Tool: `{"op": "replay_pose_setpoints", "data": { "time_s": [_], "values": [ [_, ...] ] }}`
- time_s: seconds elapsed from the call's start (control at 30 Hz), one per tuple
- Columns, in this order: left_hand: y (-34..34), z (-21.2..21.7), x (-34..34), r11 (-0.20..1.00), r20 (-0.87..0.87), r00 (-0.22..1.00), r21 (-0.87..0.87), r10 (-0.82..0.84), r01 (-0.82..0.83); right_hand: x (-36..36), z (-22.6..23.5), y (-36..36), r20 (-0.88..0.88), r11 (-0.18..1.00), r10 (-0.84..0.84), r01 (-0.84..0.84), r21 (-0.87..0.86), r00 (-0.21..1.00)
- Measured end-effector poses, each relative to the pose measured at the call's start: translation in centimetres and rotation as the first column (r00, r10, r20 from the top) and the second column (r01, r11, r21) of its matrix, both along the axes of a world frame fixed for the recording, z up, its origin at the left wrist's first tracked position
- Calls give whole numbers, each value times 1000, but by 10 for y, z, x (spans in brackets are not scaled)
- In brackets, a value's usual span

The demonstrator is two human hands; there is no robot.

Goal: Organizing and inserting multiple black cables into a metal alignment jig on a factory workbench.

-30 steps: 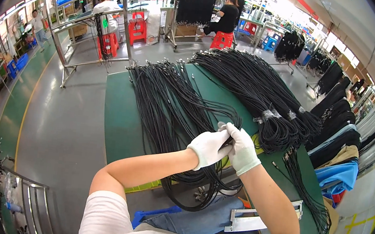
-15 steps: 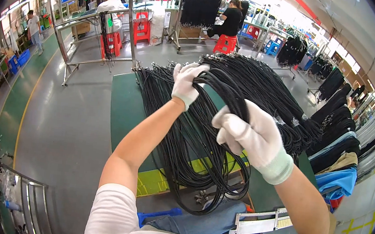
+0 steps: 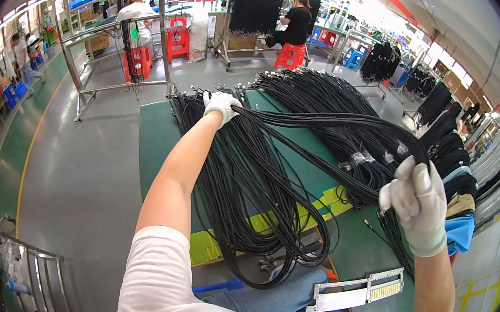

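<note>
Spanning the middle of the view, a green table [image 3: 150,145] carries two masses of black cable: at the far right a tied heap [image 3: 323,97], and at the left a loose pile [image 3: 244,180], whose looped ends overhang the near edge. Left arm: enters at the lower edge in a white sleeve and extends forward over the loose pile, almost straight. Right arm: rises steeply from the lower right, its upper part cut off by the frame. Between the hands hangs a held loop of cables [image 3: 401,135], arching over the table in front of the tied heap; its two strands converge toward the left hand [image 3: 222,105]. That hand, in a white glove, lies back uppermost near the table's far edge, grasping the gathered end of the loop; its fingertips are hidden by the glove's own back. The right hand [image 3: 418,195], likewise gloved, is raised at the loop's opposite bend, fingers curled toward the left. The cables pass partly behind these fingers, so whether they grip firmly or merely support the bend cannot be told. Clear wrapping [image 3: 356,159] on the tied heap shows only as pale, indistinct patches.
</note>
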State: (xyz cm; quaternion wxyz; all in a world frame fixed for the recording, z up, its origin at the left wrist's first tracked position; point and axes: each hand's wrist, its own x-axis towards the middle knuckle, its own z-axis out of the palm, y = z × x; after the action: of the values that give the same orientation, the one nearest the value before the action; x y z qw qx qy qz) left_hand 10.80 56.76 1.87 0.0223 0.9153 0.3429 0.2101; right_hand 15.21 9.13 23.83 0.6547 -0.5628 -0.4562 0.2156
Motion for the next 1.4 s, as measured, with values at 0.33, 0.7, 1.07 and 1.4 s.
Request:
{"op": "replay_pose_setpoints", "data": {
  "time_s": [0.33,0.7,1.07,1.4],
  "values": [
    [-26,-24,50,992,-66,991,-44,119,-122,106,52,-96,-140,981,-132,149,125,981],
    [-41,-41,55,718,-99,845,-481,525,-503,133,105,-68,-42,962,-192,197,187,980],
    [-37,50,32,820,-41,851,-295,-524,491,111,131,7,221,975,-220,224,9,950],
    [-213,144,110,-437,662,-165,-268,-731,859,3,171,57,988,856,-42,515,-40,147]
  ]
}}
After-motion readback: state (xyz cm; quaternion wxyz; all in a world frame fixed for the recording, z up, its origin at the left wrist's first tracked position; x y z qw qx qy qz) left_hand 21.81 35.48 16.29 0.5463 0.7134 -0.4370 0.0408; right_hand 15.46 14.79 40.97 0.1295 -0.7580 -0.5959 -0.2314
